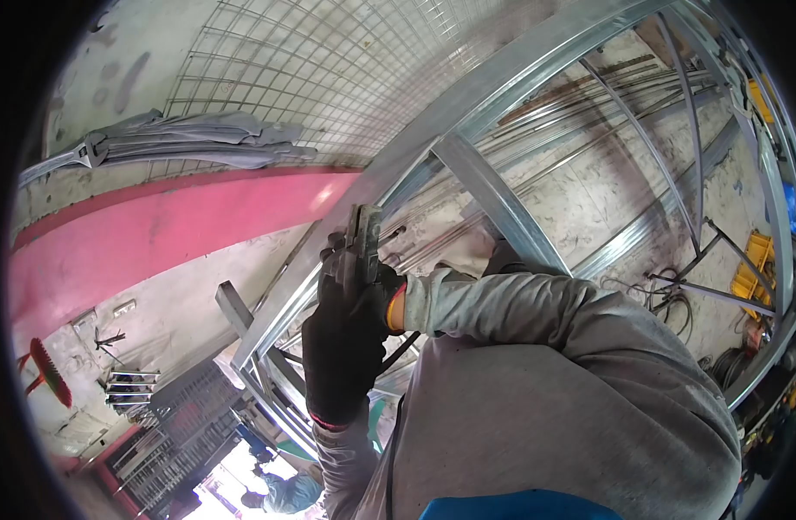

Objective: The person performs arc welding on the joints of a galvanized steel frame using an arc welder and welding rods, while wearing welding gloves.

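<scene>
My left hand [339, 351], in a black glove, reaches up from the bottom and is closed around the lower part of a worn, grey metal tool [363, 238]. My right hand [388, 293], also in a dark glove with an orange and red cuff, comes in from the right and meets it at the tool. The right fingers are largely hidden, so what they grip cannot be made out. The tool points upward beside a long, shiny metal beam [407, 156] of a welded frame. A crossbar [502, 204] joins that beam to the right of my hands.
Wire mesh [277, 78] and grey cloth [181, 143] lie above a pink band [155, 234]. Thin rods [571, 117] lie beyond the frame. A yellow crate [753, 273] and cables [671, 308] are at right. Another person [290, 492] is near the bright opening at lower left.
</scene>
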